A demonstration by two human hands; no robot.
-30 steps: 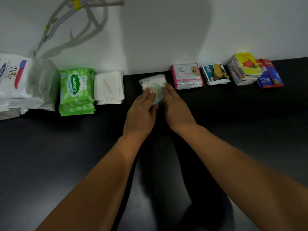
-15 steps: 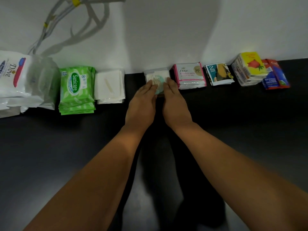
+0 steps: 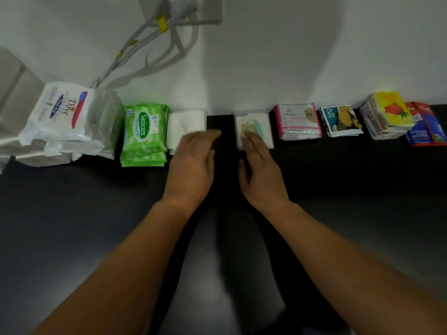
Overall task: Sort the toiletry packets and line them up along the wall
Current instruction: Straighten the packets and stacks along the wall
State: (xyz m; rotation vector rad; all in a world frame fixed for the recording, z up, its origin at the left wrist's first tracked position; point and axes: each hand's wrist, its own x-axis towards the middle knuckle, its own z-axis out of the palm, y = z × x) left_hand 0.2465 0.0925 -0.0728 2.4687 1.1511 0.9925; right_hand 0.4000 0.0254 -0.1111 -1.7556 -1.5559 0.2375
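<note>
A row of packet stacks lines the white wall on a black table (image 3: pixel 338 201). From the left: big white Dove packs (image 3: pixel 60 117), green Sanicare wipes (image 3: pixel 144 134), plain white packets (image 3: pixel 186 122), a white and teal sachet stack (image 3: pixel 256 124), pink Dove sachets (image 3: pixel 298 122), teal "2" sachets (image 3: pixel 341 120), yellow boxes with a red picture (image 3: pixel 387 114), red and blue sachets (image 3: pixel 427 124). My left hand (image 3: pixel 192 165) hovers with straight fingers over the plain white packets' near corner. My right hand (image 3: pixel 262 170) lays flat fingertips on the white and teal stack.
White cables (image 3: pixel 150 37) with yellow ties hang down the wall from a socket plate (image 3: pixel 208 10) above the packs. A dark gap of table separates the plain white packets from the white and teal stack.
Both hands pushed the white and teal stack back to the wall. My left hand has since come off it and moved left toward the plain white packets; my right hand stays on it.
</note>
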